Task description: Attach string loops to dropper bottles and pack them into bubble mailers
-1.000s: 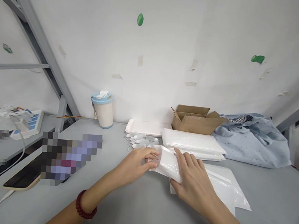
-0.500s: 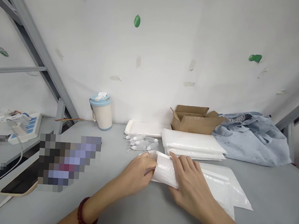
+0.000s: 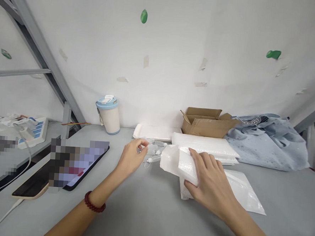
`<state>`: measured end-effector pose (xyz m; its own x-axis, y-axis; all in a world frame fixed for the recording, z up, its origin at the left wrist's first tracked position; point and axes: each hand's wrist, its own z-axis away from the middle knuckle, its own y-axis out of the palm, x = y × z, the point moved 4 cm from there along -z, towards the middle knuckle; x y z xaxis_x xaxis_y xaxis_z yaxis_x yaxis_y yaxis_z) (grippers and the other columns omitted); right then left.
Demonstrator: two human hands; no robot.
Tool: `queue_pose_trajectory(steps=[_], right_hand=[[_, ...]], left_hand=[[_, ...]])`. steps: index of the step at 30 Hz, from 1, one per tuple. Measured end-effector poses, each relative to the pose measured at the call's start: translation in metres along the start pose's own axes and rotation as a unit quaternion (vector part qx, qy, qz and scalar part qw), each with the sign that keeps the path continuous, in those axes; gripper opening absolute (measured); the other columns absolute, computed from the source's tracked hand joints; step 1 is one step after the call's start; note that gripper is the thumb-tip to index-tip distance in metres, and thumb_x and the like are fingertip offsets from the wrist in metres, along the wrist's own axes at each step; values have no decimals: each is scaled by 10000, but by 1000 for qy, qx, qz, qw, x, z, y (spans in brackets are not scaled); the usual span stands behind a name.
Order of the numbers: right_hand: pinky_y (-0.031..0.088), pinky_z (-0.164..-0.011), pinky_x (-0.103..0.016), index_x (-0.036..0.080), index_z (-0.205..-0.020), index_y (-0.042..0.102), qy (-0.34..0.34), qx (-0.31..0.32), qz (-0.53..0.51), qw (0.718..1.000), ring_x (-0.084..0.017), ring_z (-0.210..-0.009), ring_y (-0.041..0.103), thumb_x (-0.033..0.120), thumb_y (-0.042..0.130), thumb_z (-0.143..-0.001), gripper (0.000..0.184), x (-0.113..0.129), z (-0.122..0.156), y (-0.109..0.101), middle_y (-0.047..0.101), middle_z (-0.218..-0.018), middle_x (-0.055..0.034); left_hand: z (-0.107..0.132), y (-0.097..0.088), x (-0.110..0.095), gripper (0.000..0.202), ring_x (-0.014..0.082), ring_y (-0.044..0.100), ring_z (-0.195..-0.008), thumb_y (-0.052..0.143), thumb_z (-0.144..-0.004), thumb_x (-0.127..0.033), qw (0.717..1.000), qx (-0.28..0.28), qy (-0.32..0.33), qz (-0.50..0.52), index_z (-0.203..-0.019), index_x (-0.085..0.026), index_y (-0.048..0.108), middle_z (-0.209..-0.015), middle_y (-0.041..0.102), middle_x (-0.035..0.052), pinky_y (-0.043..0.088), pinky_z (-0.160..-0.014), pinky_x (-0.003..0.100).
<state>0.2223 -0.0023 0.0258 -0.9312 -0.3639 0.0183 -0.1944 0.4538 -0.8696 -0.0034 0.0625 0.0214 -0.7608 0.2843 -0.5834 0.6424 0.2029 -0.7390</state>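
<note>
My right hand (image 3: 209, 181) is wrapped around a white bubble mailer (image 3: 189, 166), lifted a little and tilted; its open mouth faces left. Beneath it, more flat white mailers (image 3: 243, 191) lie on the grey table. My left hand (image 3: 134, 154) is at the left side of a small pile of translucent plastic tubes (image 3: 155, 160) with thin loops. Its thumb and fingers are curled together, and part of the pile is hidden behind them. Whether a tube is pinched there I cannot make out.
Behind the pile lies a white padded pack (image 3: 156, 133), with stacked white mailers (image 3: 206, 144) to its right. An open cardboard box (image 3: 207, 127), blue cloth (image 3: 270, 146) and a lidded cup (image 3: 109, 117) stand along the wall. Two phones (image 3: 32, 183) lie at left, one with a cable.
My left hand has let go of the mailer's edge and moved left and away to the tubes. My right hand has raised the mailer, whose mouth now shows open.
</note>
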Motion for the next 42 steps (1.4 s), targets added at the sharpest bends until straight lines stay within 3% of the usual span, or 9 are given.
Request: queue_pose_trajectory(steps=[4, 7, 11, 19, 26, 31, 35, 38, 42], right_hand=[[374, -719, -381, 118, -1279, 361, -20, -54, -17, 998, -276, -862, 455, 257, 527, -696, 622, -6, -3, -7, 497, -972, -117], [379, -730, -399, 133, -1301, 318, -42, -104, -43, 993, -288, -897, 459, 261, 525, -699, 649, -11, -4, -15, 479, -1011, -126], [386, -744, -414, 177, -1325, 286, -35, -126, -75, 988, -308, -951, 466, 245, 508, -712, 656, -16, -4, -28, 471, -1039, -121], [393, -732, -403, 170, -1287, 362, 1, -29, -42, 999, -283, -884, 462, 257, 537, -718, 602, -17, -3, -17, 490, -1007, -116], [390, -720, -381, 151, -1258, 418, -5, 2, -17, 1000, -269, -870, 462, 195, 519, -693, 576, -8, -1, -2, 516, -969, -109], [394, -715, -374, 123, -1266, 426, 0, 24, -5, 1000, -263, -862, 454, 192, 522, -690, 588, -4, 1, 5, 519, -955, -107], [393, -717, -381, 112, -1264, 435, -9, 36, -6, 999, -269, -864, 447, 194, 540, -674, 605, 1, 3, 8, 528, -961, -114], [392, -727, -385, 105, -1273, 428, -20, 40, -19, 999, -275, -881, 445, 184, 549, -650, 640, 7, 5, 9, 532, -976, -123], [389, -743, -389, 109, -1292, 411, -43, 42, -43, 997, -271, -881, 443, 178, 539, -649, 659, 15, 8, 9, 538, -980, -122]], left_hand=[[-7, 6, 16, 237, 293, 490, -1048, 455, -839, -171, 989, -2, 82, -123, -1019, -150, 608, -1097, 582, 122, 440, -856, 426], [-7, 14, 22, 220, 284, 499, -990, 424, -853, -133, 976, 23, 119, -179, -972, -146, 608, -1051, 582, 125, 453, -812, 417], [-5, 20, 28, 221, 265, 516, -905, 382, -862, -106, 980, 28, 103, -165, -861, -153, 598, -925, 597, 108, 458, -743, 389], [-11, 11, 27, 143, 195, 599, -767, 433, -833, -151, 995, 0, 46, -89, -829, -171, 575, -798, 638, 45, 485, -686, 309], [4, -20, -11, 127, 149, 566, -722, 497, -858, -232, 986, -99, 89, 98, -799, -186, 600, -787, 632, 19, 466, -689, 258], [19, -25, -36, 93, 147, 555, -713, 530, -837, -126, 967, -68, 190, 157, -811, -179, 601, -764, 622, 26, 459, -669, 270], [33, -13, -51, 166, 157, 543, -720, 510, -824, -57, 951, -5, 269, 155, -869, -180, 612, -763, 625, 39, 452, -680, 295], [42, 0, -60, 198, 175, 549, -759, 472, -840, -62, 941, 66, 290, 163, -916, -178, 614, -803, 638, 62, 457, -708, 312], [51, 14, -68, 104, 200, 554, -789, 511, -856, -207, 928, 167, 284, 173, -860, -174, 610, -807, 640, 71, 457, -752, 332]])
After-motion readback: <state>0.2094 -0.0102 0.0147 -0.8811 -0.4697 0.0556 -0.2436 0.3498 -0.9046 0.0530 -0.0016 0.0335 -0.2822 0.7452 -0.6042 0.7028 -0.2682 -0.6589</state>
